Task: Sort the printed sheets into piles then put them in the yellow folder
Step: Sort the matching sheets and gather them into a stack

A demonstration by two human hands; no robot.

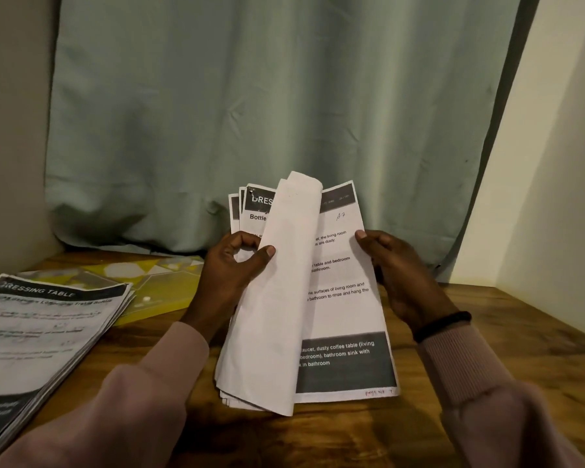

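Both arms are covered by long sleeves of a dusty, pale pink fabric. The left sleeve point(142, 393) is loose and soft, with broad folds along the forearm, and it ends in a plain rounded cuff at the wrist. The right sleeve point(487, 396) ends in a cuff of fine lengthwise ribbing, narrower than the fuller cloth behind it. Just past that cuff, a black band point(442, 326) circles the right wrist; it looks thin and rounded, like a cord or an elastic tie, though its make cannot be told. The left hand point(232, 265) and the right hand point(397, 268) are bare, with short, plain nails on the thumbs.
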